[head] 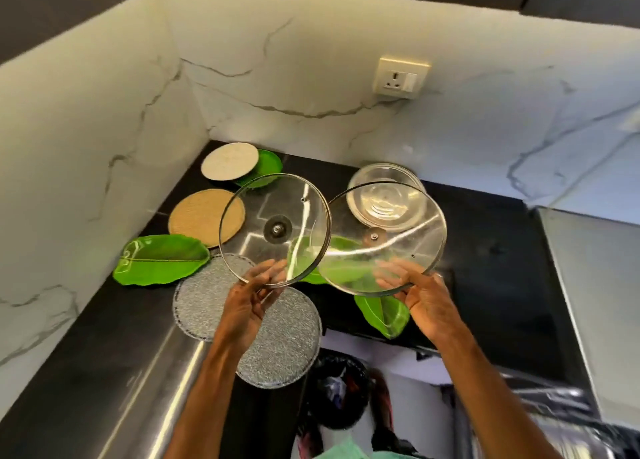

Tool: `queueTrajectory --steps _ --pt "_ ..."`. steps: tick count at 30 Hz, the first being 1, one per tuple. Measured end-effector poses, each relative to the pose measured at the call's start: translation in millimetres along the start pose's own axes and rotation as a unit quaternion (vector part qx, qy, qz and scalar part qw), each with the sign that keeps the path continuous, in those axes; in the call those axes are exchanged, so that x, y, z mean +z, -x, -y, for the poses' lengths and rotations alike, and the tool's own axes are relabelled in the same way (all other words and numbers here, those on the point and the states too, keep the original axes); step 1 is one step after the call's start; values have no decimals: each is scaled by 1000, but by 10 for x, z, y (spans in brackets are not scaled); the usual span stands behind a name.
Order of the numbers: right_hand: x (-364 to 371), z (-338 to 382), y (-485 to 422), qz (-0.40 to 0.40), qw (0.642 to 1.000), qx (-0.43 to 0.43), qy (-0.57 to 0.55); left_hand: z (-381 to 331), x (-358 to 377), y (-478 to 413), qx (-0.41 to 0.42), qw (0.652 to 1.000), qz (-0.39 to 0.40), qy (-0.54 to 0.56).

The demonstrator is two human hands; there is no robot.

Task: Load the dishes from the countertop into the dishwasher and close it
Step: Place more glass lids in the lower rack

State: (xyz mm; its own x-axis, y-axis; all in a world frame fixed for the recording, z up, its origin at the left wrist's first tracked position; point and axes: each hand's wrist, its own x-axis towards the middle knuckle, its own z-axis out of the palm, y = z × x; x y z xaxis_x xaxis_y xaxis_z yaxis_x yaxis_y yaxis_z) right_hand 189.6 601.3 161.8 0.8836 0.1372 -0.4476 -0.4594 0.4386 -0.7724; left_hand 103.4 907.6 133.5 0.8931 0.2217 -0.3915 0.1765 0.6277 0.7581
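Head view, looking down into a countertop corner. Left hand (247, 306) raised, gripping the left glass lid (249, 213) by its lower rim, fingers curled behind the glass and showing through it. Right hand (424, 306) likewise raised, gripping the right glass lid (405, 251) at its lower rim, fingers again visible through the pane. Both lids held up above the black countertop (491, 268), tilted, metal centre fittings showing. Rims meeting in the middle, the left lid's edge lying over the right one's.

Behind the right lid, near the wall, a clear glass bowl (381, 172) resting upright on the countertop, mostly seen through the glass. To the left, a green leaf-shaped plate (162, 259) just beside a round woven mat (199, 216). Farther back in the corner, a white round disc (228, 161) lying over part of a green round plate (270, 162). Beneath the left forearm, speckled grey discs (284, 349), seemingly two, overlapping. Below the right lid, a second leaf-shaped plate (384, 315) near the counter's front edge, partly hidden by lid and hand. On the veined marble backsplash (311, 71), a cream wall socket (398, 78). Lower right corner too blurred to read.
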Motion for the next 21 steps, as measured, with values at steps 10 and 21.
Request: queueTrajectory --steps 10,21 --pt "-942 -411 1509 -78 993 -16 -84 448 227 659 -88 982 139 -92" --pt "-2225 -707 3144 -197 968 -110 -107 1723 846 1771 -193 947 229 -114"
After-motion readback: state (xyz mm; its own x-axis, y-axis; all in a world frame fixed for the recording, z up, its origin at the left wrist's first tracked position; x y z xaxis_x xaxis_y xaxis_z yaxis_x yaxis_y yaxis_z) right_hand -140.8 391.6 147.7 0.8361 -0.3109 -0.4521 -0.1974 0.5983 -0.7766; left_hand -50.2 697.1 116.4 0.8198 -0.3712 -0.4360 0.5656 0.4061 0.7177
